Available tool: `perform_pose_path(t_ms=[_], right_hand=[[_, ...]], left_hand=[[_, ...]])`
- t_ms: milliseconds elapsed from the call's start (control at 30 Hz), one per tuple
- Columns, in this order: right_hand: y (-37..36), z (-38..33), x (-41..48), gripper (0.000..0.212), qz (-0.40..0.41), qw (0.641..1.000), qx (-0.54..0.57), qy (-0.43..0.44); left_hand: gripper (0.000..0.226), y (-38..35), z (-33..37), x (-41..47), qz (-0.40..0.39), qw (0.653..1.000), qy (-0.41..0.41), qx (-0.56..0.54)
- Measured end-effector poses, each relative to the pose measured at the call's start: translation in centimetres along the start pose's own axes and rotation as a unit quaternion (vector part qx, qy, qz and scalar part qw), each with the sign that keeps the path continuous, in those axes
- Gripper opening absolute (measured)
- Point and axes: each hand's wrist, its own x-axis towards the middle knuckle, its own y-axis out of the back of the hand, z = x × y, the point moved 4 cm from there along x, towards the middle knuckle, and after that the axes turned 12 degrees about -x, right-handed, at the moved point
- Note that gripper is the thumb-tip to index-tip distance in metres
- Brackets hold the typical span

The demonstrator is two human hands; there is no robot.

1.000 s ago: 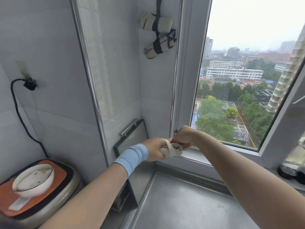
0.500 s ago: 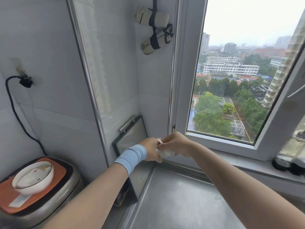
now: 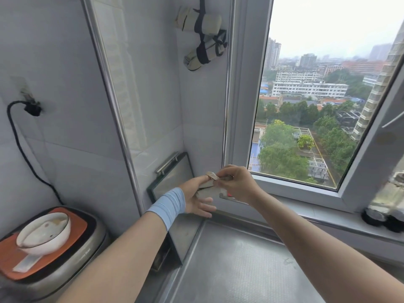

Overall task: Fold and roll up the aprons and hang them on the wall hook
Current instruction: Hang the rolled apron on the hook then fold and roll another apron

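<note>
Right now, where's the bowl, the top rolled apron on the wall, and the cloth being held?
bowl [image 3: 51, 242], head view, on its white outer wall.
top rolled apron [image 3: 211, 24], head view, on the pale roll beside its dark strap.
cloth [image 3: 208, 190], head view, on its pale folded middle.

strap [image 3: 202, 5] cut off above, sill items [image 3: 380, 215] blurred
</note>
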Motion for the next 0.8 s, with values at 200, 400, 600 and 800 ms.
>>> perform_pose_path(t_ms=[200, 400, 600, 800], right_hand=[[0.4, -0.6, 0.5, 0.012, 0.027, 0.998, -0.036, -0.038], [1.1, -1.4, 1.5, 0.011, 0.021, 0.994, 0.008, -0.103], [0.6, -1.1, 2.2, 0.024, -0.081, 0.973, 0.157, -0.147], [0.2, -1.7, 2.6, 0.024, -0.112, 0.947, 0.262, -0.148]], left_hand=[[0.029, -0.9, 2.3, 0.8, 0.064, 0.987, -0.138, -0.053], [0.027, -0.9, 3.8, 0.3, 0.107, 0.967, -0.229, 0.016], [0.03, -0.2, 4.4, -0.5, 0.022, 0.971, -0.222, 0.083], [0.028, -0.3, 5.3, -0.9, 0.033, 0.908, -0.396, 0.132]])
